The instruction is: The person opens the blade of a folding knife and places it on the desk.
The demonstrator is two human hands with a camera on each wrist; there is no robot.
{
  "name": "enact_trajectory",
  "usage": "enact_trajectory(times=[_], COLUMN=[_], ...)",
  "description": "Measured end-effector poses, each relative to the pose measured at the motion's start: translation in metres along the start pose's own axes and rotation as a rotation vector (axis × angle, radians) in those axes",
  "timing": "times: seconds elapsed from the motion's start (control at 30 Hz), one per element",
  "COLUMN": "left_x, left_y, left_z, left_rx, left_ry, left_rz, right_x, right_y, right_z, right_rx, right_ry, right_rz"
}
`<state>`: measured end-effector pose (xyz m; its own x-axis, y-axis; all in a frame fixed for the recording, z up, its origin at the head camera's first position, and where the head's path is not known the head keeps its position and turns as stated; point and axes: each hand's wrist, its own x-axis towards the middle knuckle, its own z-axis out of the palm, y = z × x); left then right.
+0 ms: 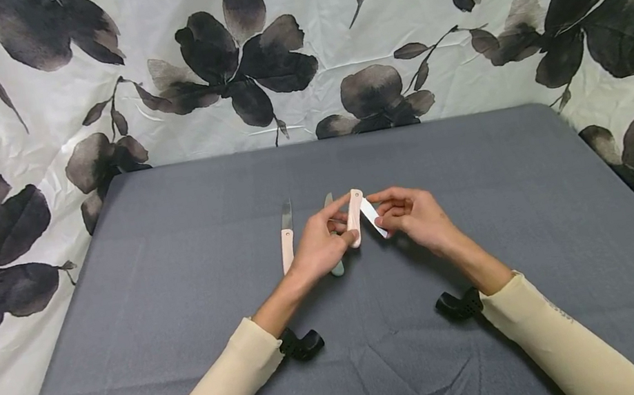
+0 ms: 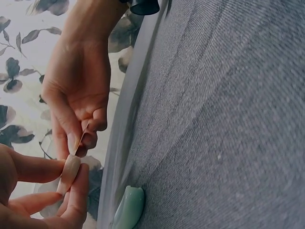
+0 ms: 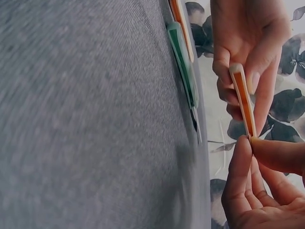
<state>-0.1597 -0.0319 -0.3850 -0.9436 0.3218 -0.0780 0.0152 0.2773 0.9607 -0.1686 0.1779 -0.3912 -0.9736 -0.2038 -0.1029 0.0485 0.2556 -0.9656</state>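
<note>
Between both hands, above the table, is a folding knife with a pale pink handle [image 1: 356,215] and its blade [image 1: 372,216] partly swung out. My left hand [image 1: 320,247] holds the handle between thumb and fingers. With thumb and fingers, my right hand [image 1: 419,216] pinches the blade. In the right wrist view the handle's long slot [image 3: 244,98] looks orange inside. Partly behind the left hand lies a green-handled knife [image 1: 338,269], its blade extended. Left of it lies another pink-handled knife [image 1: 288,248], also unfolded, with its handle end hidden by the left hand and wrist.
A grey cloth covers the table [image 1: 192,281], with creases near the front. Behind and beside it hangs a white curtain [image 1: 329,42] with dark flowers. Black wrist camera mounts [image 1: 302,345] stick out from both sleeves.
</note>
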Motion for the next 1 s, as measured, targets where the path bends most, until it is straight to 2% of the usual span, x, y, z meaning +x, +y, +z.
enact_trajectory(times=[0.37, 1.0], left_x=[-0.003, -0.006], left_y=[-0.007, -0.011], left_z=[0.000, 0.000], left_rx=[0.032, 0.106], left_ry=[-0.035, -0.066], left_rz=[0.000, 0.005], right_x=[-0.002, -0.006], right_y=[0.009, 0.016], right_z=[-0.008, -0.017], right_rx=[-0.036, -0.084], right_ry=[-0.041, -0.058], right_rz=[0.019, 0.003])
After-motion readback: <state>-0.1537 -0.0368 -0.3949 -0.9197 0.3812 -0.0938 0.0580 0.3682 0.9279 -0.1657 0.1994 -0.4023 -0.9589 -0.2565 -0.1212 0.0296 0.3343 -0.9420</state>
